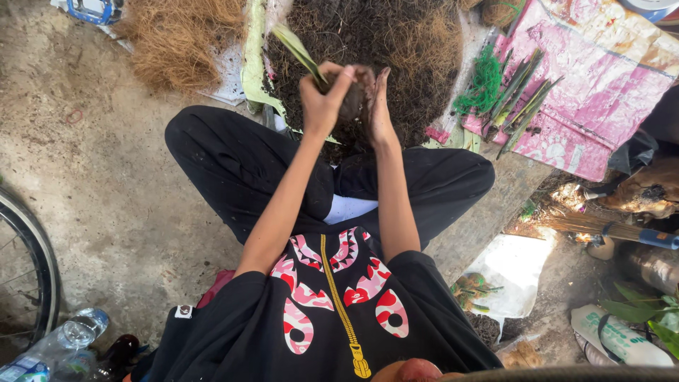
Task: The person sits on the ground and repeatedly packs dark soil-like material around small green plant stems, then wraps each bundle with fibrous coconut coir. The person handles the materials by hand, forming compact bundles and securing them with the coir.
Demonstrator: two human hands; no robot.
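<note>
Concrete floor (106,191), soil heap (368,42) ahead. Your left hand (322,99) fingers pinch leafy cutting (300,49); right hand (378,106), fingers pressed together, cups soil ball (352,99).

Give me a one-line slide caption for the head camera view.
Seated cross-legged, left hand and right hand press a soil ball around a green cutting above a soil pile.

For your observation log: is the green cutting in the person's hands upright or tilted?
Tilted. The green cutting leans up and left from the soil ball, gripped by the left hand while the right hand presses alongside.
</note>
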